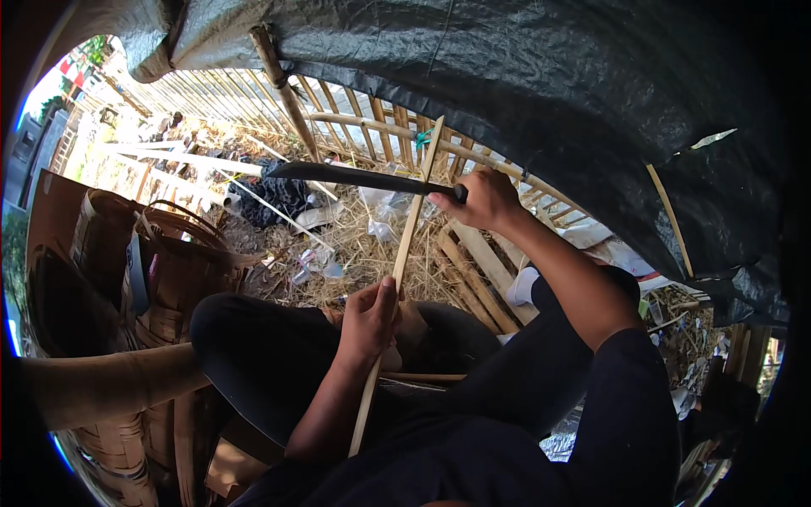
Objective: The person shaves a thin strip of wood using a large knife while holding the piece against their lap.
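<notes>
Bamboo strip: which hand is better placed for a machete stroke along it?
Probably the right hand: it grips the black machete, which crosses the bamboo strip toward its far end. The left hand holds the strip lower down.

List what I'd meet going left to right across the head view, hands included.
Woven basket → crumpled black plastic → left hand gripping a bamboo strip → right hand holding a machete → thin stick against the black tarp.

No lettering, label, number or sign can be read on anything in view.
</notes>
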Action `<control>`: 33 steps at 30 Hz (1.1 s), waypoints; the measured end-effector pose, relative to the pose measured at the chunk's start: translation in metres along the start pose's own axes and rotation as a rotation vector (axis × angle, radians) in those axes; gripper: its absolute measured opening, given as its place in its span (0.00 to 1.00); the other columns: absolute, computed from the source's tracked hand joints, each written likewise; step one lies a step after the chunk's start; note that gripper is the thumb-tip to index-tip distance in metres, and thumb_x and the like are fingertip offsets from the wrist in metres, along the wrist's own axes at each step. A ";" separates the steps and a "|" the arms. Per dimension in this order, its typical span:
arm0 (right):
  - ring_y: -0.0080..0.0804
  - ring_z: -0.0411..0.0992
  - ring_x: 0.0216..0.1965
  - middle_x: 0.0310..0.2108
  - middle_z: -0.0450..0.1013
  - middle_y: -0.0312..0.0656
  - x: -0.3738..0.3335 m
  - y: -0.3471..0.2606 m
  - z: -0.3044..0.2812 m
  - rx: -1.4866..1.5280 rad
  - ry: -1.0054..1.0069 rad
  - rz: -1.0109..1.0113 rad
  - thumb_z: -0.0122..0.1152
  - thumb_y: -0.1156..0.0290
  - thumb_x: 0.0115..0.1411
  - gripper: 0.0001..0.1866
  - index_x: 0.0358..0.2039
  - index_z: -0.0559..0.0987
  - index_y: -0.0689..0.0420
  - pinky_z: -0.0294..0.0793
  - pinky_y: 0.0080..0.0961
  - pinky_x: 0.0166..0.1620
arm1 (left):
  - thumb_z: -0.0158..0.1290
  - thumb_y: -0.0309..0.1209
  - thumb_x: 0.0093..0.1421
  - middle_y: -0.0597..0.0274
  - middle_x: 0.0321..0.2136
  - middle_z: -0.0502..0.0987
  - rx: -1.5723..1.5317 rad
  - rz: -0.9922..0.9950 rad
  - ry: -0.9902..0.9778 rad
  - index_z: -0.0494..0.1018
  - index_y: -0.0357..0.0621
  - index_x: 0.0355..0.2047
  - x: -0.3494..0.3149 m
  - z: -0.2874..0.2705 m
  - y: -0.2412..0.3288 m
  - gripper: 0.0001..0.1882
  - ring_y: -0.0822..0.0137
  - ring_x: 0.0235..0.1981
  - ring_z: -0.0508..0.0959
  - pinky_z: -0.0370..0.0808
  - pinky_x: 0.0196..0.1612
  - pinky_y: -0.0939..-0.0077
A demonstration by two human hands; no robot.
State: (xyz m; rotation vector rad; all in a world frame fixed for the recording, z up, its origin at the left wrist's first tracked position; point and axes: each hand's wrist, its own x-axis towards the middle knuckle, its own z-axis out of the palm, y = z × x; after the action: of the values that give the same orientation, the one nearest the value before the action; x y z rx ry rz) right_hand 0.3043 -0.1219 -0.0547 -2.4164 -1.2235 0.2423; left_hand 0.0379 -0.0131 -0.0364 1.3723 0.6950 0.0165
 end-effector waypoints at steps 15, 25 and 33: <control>0.47 0.76 0.19 0.11 0.71 0.47 -0.015 -0.031 0.009 -0.067 0.056 -0.239 0.52 0.23 0.45 0.42 0.12 0.77 0.57 0.75 0.40 0.25 | 0.39 0.49 0.70 0.71 0.12 0.63 -0.076 -0.026 -0.037 0.67 0.44 0.27 -0.002 -0.004 0.003 0.23 0.81 0.10 0.62 0.62 0.13 0.85; 0.47 0.72 0.16 0.10 0.67 0.46 -0.021 -0.041 0.006 -0.085 0.062 -0.242 0.53 0.25 0.46 0.41 0.11 0.72 0.57 0.72 0.40 0.24 | 0.40 0.50 0.70 0.72 0.12 0.62 -0.116 -0.065 -0.026 0.67 0.43 0.27 0.001 -0.003 -0.009 0.24 0.81 0.10 0.61 0.62 0.13 0.84; 0.46 0.75 0.18 0.13 0.72 0.47 0.007 0.004 0.008 -0.050 0.163 -0.069 0.50 0.24 0.49 0.43 0.15 0.78 0.60 0.73 0.42 0.24 | 0.40 0.51 0.70 0.70 0.12 0.64 -0.072 0.021 -0.029 0.68 0.43 0.26 0.003 -0.001 -0.006 0.25 0.80 0.10 0.62 0.62 0.12 0.84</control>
State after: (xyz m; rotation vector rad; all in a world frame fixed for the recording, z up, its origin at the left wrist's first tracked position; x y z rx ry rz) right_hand 0.3088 -0.1164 -0.0630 -2.3784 -1.2495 -0.0056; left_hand 0.0373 -0.0126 -0.0429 1.3084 0.6495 0.0379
